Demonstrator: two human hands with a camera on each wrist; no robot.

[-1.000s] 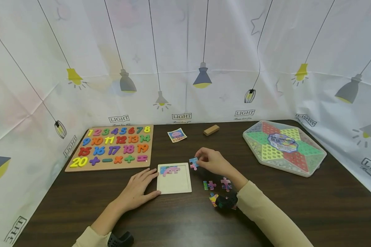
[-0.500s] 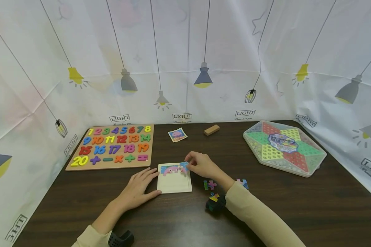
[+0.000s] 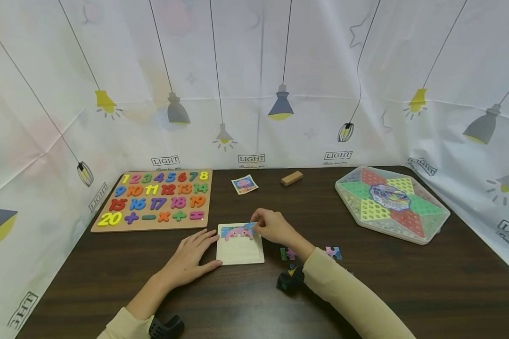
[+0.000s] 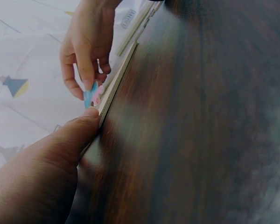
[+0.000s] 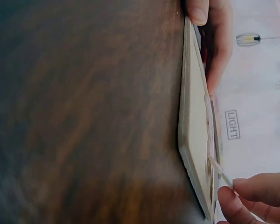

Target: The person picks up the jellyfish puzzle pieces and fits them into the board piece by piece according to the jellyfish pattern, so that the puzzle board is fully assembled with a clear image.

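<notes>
A square wooden puzzle tray (image 3: 239, 252) lies on the dark table, with a strip of fitted pink-and-blue jigsaw pieces (image 3: 235, 232) along its far side. My left hand (image 3: 189, 253) rests at the tray's left edge, thumb near the front corner and fingers extended. Between thumb and fingertips, my right hand (image 3: 275, 228) pinches a blue-and-pink jigsaw piece (image 4: 89, 94) at the tray's far right corner. That piece (image 5: 222, 177) tilts up, its lower edge in the tray, as the right wrist view shows. From the head view, the fingers partly cover it.
Loose jigsaw pieces (image 3: 287, 254) lie right of the tray, partly hidden by the right forearm and wrist camera (image 3: 290, 279). Behind are a number board (image 3: 152, 202), a small picture card (image 3: 244, 184), a wooden block (image 3: 291, 178) and a hexagonal game box (image 3: 392, 202).
My right hand has carried the jigsaw piece leftward from beside the tray to its far right corner. The left hand keeps its place at the left edge.
</notes>
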